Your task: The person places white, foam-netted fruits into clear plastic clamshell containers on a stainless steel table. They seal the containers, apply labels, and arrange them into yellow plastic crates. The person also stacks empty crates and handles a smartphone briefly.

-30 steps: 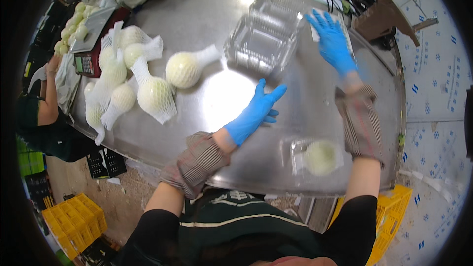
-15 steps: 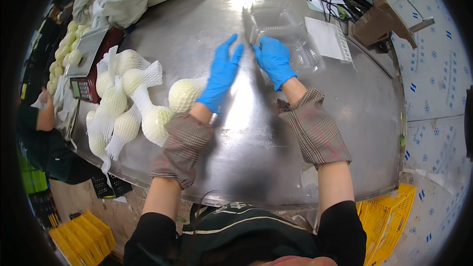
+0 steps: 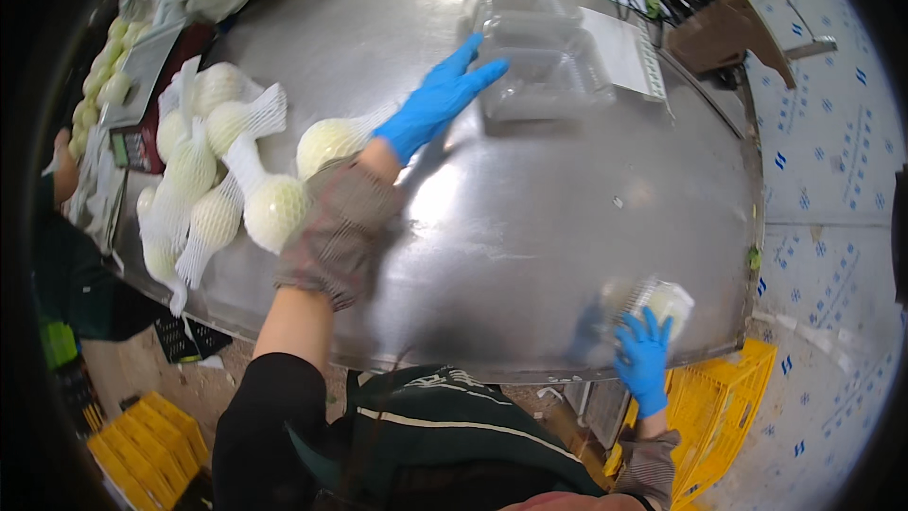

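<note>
My left hand [image 3: 437, 106], in a blue glove, is stretched over the metal table with fingers apart. Its fingertips reach the near side of the clear plastic containers [image 3: 539, 71]. At the table's front right edge is my right hand [image 3: 645, 355], also blue-gloved. Its spread fingers lie against a small clear plastic container [image 3: 670, 303] with something pale inside, partly blurred. Left of my left forearm are several pale round vegetables in white foam nets [image 3: 276, 210]. One netted vegetable [image 3: 329, 145] sits nearest that wrist.
A red-and-grey scale [image 3: 138, 147] stands at the left, near a heap of pale round produce [image 3: 95, 99]. White paper [image 3: 619, 52] and a brown stand [image 3: 724, 33] are at the back right. Yellow crates [image 3: 724, 416] stand below the right edge. Another person's arm [image 3: 64, 170] shows far left.
My right hand has swung from the clear containers to the small container at the front right. My left hand has moved right, toward the clear containers. The whole view has shifted a little.
</note>
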`<state>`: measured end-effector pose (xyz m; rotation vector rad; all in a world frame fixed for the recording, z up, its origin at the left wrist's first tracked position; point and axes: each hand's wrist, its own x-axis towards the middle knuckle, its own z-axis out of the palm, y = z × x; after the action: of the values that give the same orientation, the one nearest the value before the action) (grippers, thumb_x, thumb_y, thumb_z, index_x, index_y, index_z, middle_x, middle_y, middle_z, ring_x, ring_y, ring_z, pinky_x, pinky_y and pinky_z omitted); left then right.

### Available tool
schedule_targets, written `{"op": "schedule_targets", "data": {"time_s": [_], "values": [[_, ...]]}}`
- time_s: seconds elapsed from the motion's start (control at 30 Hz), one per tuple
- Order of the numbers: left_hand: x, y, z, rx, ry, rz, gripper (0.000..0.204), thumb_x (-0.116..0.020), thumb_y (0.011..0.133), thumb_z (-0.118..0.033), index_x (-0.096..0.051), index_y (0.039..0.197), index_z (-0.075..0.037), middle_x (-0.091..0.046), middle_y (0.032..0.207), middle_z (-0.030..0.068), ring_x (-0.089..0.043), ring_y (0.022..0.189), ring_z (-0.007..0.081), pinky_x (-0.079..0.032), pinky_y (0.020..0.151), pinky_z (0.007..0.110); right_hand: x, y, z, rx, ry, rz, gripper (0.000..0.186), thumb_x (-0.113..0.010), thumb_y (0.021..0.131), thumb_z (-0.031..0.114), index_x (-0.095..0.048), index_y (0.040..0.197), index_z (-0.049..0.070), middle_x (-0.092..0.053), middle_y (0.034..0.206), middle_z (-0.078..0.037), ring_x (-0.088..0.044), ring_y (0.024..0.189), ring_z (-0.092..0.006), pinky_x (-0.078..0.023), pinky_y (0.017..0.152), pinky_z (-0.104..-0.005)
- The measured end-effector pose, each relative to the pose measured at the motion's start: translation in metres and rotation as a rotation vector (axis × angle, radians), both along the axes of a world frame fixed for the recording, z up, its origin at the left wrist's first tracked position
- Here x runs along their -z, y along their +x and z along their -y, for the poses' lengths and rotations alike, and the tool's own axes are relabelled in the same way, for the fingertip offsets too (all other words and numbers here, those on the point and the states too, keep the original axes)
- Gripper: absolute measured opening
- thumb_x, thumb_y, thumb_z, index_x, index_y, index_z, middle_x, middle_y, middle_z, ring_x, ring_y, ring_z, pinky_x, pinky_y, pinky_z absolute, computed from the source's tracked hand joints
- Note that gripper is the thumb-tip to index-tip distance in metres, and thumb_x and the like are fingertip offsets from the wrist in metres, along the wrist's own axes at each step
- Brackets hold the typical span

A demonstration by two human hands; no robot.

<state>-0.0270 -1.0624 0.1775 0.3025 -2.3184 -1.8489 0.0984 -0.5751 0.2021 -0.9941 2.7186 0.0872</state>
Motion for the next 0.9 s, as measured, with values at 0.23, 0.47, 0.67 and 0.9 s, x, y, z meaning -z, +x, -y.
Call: {"op": "schedule_targets", "data": {"time_s": [0.23,0.47,0.67,0.9], "values": [[-0.002,0.150,0.082,-0.033,-0.844,0.284,0.090,-0.078,0.060,-0.043,-0.042,0.136,-0.010,-0.055,0.113,0.0209,-0.055,0.102,0.0367,-0.046,0.089,0.042,-0.045,-0.162,0.159,-0.157,-0.590,-0.202,0.030,-0.047,0.089,0.003,-0.056,0.118,0.000,-0.057,0.117,-0.019,-0.051,0.111,-0.0376,-0.041,0.094,-0.0419],[0.008,0.179,0.045,-0.045,-0.874,0.027,0.098,-0.082,0.057,-0.029,-0.032,0.141,-0.014,-0.045,0.126,0.0207,-0.051,0.108,0.0385,-0.042,0.094,0.043,-0.016,-0.283,0.280,-0.423,-0.210,-0.017,0.018,-0.051,0.081,0.001,-0.055,0.098,0.002,-0.057,0.094,-0.019,-0.052,0.091,-0.0368,-0.044,0.079,-0.0405],[-0.014,0.185,0.051,0.075,-0.524,0.269,0.101,-0.083,0.056,-0.029,-0.031,0.142,-0.013,-0.041,0.133,0.0187,-0.047,0.119,0.0347,-0.040,0.100,0.041,-0.009,-0.300,0.328,-0.620,-0.435,-0.044,0.010,-0.058,0.077,0.000,-0.049,0.082,0.000,-0.054,0.076,-0.017,-0.054,0.070,-0.0305,-0.045,0.065,-0.0401],[-0.043,0.195,0.003,0.078,0.922,-0.183,0.111,-0.080,0.061,-0.048,-0.020,0.144,-0.005,-0.034,0.142,0.0182,-0.040,0.128,0.0323,-0.034,0.107,0.044,-0.023,-0.272,0.321,-0.393,-1.156,0.195,0.026,-0.062,0.082,0.010,-0.062,0.108,0.007,-0.064,0.087,-0.013,-0.062,0.078,-0.0225,-0.049,0.066,-0.0366]]}}
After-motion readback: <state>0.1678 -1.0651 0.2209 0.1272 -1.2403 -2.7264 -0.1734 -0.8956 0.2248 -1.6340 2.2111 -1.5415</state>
